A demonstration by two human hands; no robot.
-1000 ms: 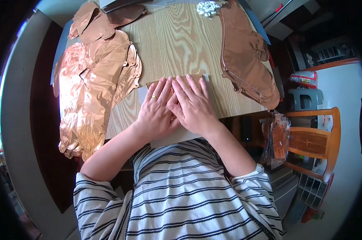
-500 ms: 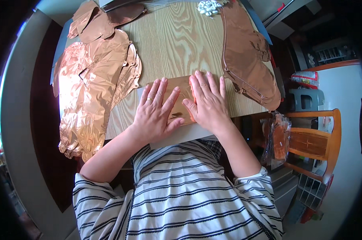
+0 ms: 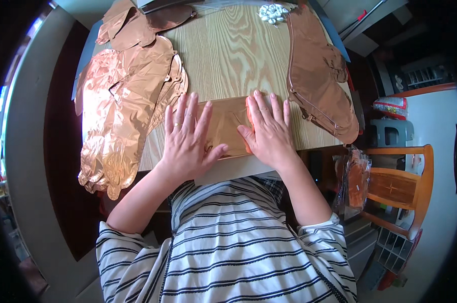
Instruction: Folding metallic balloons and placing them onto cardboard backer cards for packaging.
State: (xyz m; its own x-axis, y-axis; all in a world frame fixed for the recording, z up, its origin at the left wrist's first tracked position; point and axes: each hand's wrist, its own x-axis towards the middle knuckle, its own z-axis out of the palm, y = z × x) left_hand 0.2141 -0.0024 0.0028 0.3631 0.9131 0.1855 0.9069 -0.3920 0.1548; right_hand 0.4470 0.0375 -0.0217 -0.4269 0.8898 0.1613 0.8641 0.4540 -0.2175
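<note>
A flat, copper-coloured foil piece (image 3: 227, 121), apparently a folded foil balloon, lies at the near edge of the table. My left hand (image 3: 184, 139) rests at its left end, fingers stretched and spread, thumb reaching over the foil. My right hand (image 3: 270, 134) is laid flat on its right end, fingers extended. An orange strip or item (image 3: 249, 108) peeps out along the inner side of my right hand; the rest of it is hidden, and its kind is unclear. Beneath the foil, a pale board or sheet (image 3: 236, 169) juts toward my body.
Deflated copper foil balloons (image 3: 115, 111) are piled on the table's left side. More dark copper ones (image 3: 316, 70) lie along the right. A cluster of small white pieces (image 3: 273, 13) sits at the far edge. A wooden chair (image 3: 397, 187) with plastic-wrapped packets (image 3: 353, 182) stands at the right.
My left hand has slid left across the foil, baring more of its middle. My right hand stays at the right end. The whole view has shifted slightly.
</note>
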